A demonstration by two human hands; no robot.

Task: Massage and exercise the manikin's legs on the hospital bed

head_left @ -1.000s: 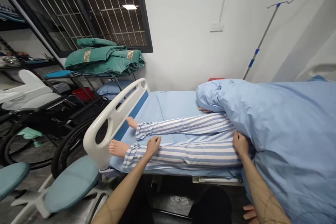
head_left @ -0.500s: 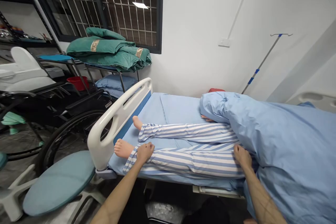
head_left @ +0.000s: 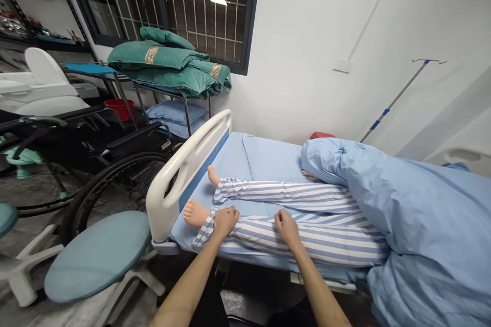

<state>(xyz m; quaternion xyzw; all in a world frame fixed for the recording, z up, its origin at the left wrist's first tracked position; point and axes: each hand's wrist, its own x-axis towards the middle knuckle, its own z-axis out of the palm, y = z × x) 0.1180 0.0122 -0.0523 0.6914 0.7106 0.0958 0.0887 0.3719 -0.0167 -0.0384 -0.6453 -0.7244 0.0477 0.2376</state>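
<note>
A lying figure in blue-and-white striped trousers [head_left: 322, 245] has its legs stretched along the bed, with bare feet at the footboard end. My left hand [head_left: 226, 222] is closed over the near trouser leg, just above the ankle of the near foot [head_left: 195, 213]. Farther up the same leg, about at the knee, is my right hand [head_left: 287, 227], its fingers curled in. Whatever those fingers hold, if anything, is hidden. A light blue quilt [head_left: 429, 209] covers the upper body; part of the figure's hand [head_left: 310, 175] shows at its edge.
The bed's white footboard [head_left: 164, 184] rises at the left. Beyond it stand a round teal stool [head_left: 99, 255] and a wheelchair [head_left: 115, 184]. Folded green quilts [head_left: 164, 66] lie on a rack beneath the barred window. A drip pole [head_left: 399, 97] leans by the wall.
My right hand has moved left, from the thigh beside the quilt down to about the knee. My left hand stays near the ankle. The view has shifted slightly.
</note>
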